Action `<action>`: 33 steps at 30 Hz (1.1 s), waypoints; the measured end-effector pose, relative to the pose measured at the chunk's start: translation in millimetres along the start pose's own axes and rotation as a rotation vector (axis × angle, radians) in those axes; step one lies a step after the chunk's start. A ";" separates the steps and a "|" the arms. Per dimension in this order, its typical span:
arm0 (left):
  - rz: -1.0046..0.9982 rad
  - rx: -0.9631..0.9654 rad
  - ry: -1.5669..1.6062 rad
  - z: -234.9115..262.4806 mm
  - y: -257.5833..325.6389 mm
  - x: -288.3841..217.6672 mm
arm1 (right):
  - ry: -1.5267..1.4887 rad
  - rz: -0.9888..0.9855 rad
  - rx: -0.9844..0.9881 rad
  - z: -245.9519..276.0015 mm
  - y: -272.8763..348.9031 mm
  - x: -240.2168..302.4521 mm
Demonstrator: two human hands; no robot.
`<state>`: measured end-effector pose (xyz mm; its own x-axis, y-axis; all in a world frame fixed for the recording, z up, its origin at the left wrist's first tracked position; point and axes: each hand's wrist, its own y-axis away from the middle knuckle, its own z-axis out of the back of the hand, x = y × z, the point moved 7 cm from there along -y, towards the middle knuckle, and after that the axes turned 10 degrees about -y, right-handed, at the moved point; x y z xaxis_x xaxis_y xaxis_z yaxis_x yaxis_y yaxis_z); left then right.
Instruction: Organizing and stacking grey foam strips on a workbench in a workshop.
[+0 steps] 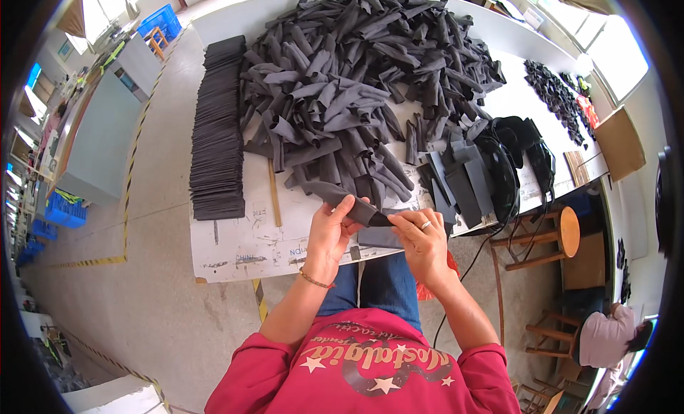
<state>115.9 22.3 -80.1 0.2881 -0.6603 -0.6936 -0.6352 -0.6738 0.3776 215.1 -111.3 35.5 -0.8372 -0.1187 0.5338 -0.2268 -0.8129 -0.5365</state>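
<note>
My left hand (329,232) and my right hand (422,237) both grip one dark grey fabric strip (353,204) at the near edge of the white table (249,246). The strip runs from the left fingers to the right thumb, over a flat dark piece (377,237) lying below it. Just beyond lies a big heap of curled dark fabric strips (342,79). A gold bracelet sits on my left wrist, a ring on my right hand.
A long neat stack of flat dark pieces (217,136) runs along the table's left side, with a wooden ruler (274,193) beside it. Black straps and flat pieces (499,164) lie at the right. A wooden stool (556,232) stands right; another person (605,335) sits lower right.
</note>
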 end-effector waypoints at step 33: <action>-0.223 0.224 0.142 -34.4 22.5 -0.9 | -0.162 -0.007 0.043 -40.5 1.9 16.4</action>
<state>126.1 -3.6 -49.8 0.5243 -0.5551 -0.6457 -0.6826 -0.7274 0.0710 180.8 -91.7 16.7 -0.7436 -0.2002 0.6379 -0.2084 -0.8371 -0.5057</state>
